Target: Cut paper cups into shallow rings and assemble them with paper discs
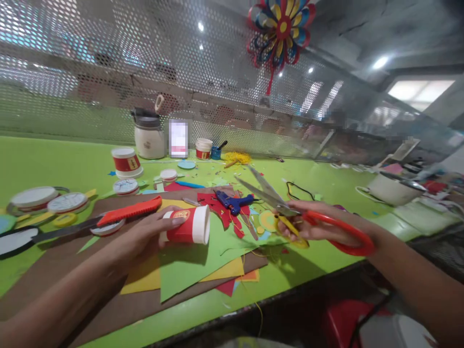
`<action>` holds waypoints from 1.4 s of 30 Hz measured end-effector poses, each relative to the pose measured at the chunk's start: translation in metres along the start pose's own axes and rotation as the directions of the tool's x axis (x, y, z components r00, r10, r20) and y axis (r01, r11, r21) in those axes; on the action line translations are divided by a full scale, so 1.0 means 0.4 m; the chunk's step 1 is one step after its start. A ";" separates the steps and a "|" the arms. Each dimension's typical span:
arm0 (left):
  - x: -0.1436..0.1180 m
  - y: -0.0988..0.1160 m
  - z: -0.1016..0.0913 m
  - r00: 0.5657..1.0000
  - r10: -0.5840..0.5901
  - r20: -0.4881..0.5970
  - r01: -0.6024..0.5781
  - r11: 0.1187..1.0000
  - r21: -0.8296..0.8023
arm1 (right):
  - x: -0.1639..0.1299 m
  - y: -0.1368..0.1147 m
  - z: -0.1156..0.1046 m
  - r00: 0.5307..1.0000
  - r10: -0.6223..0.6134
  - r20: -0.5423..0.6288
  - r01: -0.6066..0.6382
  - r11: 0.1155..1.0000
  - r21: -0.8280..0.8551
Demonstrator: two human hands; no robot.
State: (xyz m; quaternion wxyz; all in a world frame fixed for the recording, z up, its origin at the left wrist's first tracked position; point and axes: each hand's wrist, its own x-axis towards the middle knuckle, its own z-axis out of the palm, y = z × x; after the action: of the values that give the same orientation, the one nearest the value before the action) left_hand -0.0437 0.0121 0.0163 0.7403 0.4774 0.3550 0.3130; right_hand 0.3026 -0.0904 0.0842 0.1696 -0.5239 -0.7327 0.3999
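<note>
My left hand [147, 234] grips a red and white paper cup [189, 225] lying on its side, mouth pointing right, just above sheets of green and yellow paper [188, 270]. My right hand [308, 224] holds a pair of scissors [286, 203] with one red and one yellow handle loop. Its blades are spread apart and point up and left, away from the cup. A gap of roughly a hand's width separates cup and scissors.
On the green table [326, 183] lie a blue glue gun [234, 202], an orange utility knife [128, 211], red paper cutouts [221, 210], round lids [67, 203], another paper cup [126, 162], a white jar [148, 137] and a rice cooker [393, 187]. A perforated metal screen with a paper pinwheel [281, 29] stands behind.
</note>
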 end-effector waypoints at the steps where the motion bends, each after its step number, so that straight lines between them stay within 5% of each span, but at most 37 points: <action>1: -0.001 0.001 0.000 1.000 -0.006 -0.003 0.005 0.999 -0.031 | -0.001 -0.005 0.010 1.000 0.000 -0.010 0.000 1.000 0.011; 6: 0.000 -0.004 0.003 1.000 -0.028 -0.012 0.026 0.990 -0.139 | 0.052 -0.014 0.069 0.995 0.007 0.098 0.001 0.997 -0.079; 14: -0.003 0.010 -0.002 0.941 0.243 -0.236 -0.253 0.967 -0.013 | 0.115 0.013 0.092 0.993 -0.052 0.104 0.076 0.967 -0.243; 20: 0.008 -0.013 0.008 0.982 0.083 -0.171 -0.097 0.992 -0.076 | 0.171 0.025 0.096 0.993 -0.028 0.116 0.064 0.946 -0.317; 29: 0.022 -0.035 0.030 0.939 0.063 -0.338 -0.082 0.996 -0.041 | 0.185 -0.001 0.147 0.993 0.037 0.114 0.010 0.920 -0.392; 42: 0.006 -0.040 0.017 0.984 0.141 -0.107 -0.158 0.974 -0.162 | 0.165 0.032 0.136 0.982 -0.137 0.131 0.170 0.941 -0.291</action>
State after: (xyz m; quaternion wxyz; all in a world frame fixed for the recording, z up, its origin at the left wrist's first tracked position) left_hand -0.0350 0.0050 0.0028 0.7349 0.4224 0.3248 0.4194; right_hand 0.2484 -0.0514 0.0291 0.0781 -0.4622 -0.8319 0.2972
